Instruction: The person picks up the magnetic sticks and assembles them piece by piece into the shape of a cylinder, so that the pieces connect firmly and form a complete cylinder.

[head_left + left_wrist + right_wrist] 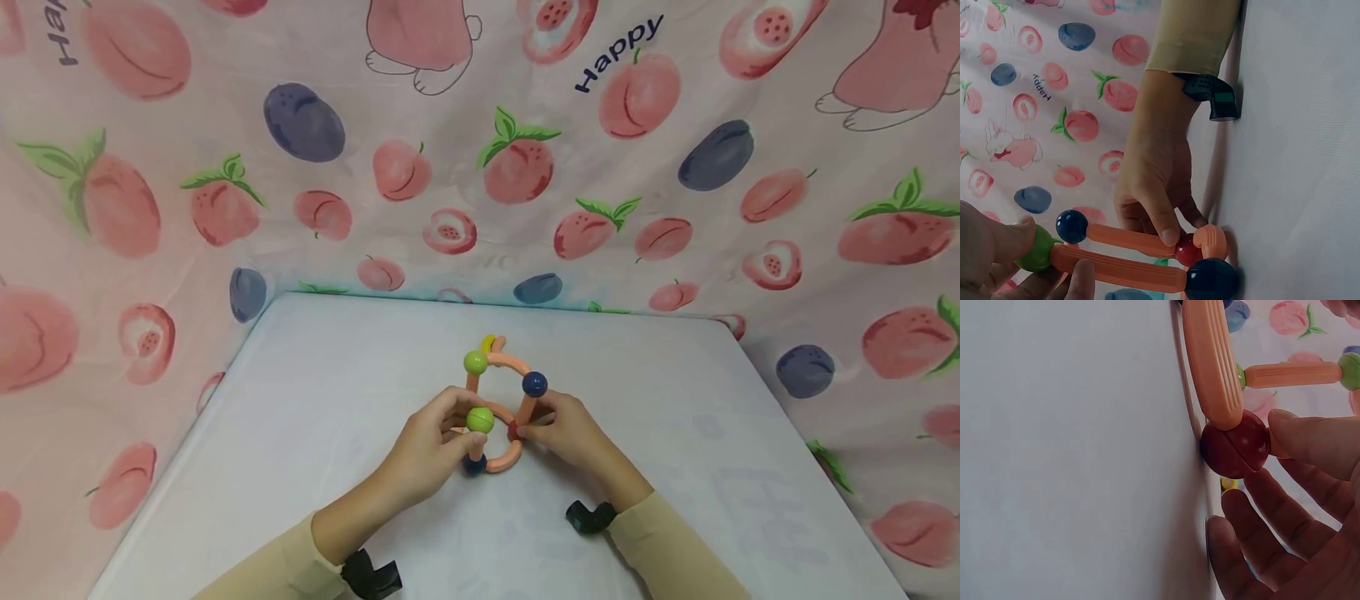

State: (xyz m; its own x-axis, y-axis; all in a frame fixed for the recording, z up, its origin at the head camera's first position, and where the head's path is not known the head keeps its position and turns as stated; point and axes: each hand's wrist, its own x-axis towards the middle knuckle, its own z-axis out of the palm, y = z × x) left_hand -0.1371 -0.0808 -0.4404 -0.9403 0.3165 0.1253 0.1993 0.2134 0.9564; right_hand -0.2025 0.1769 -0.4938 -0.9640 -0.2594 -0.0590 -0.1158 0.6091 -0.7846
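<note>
A toy frame of orange rods (510,362) and coloured balls stands on the white table. My left hand (431,446) holds it at the near green ball (480,420), its fingers also against the upright rod (1122,269) under that ball. At the rod's foot sits a dark blue ball (1212,280). On the other side, my right hand (570,429) pinches an upright rod just above the red ball (1235,445), which rests on the table. Another blue ball (535,383) tops that rod. A farther green ball (476,362) caps a third upright.
A small yellow piece (488,343) lies at the frame's far end. Black wrist cameras (591,517) sit on both forearms, close to the white tabletop (337,358). A fruit-print cloth (465,167) hangs behind the table and along its sides.
</note>
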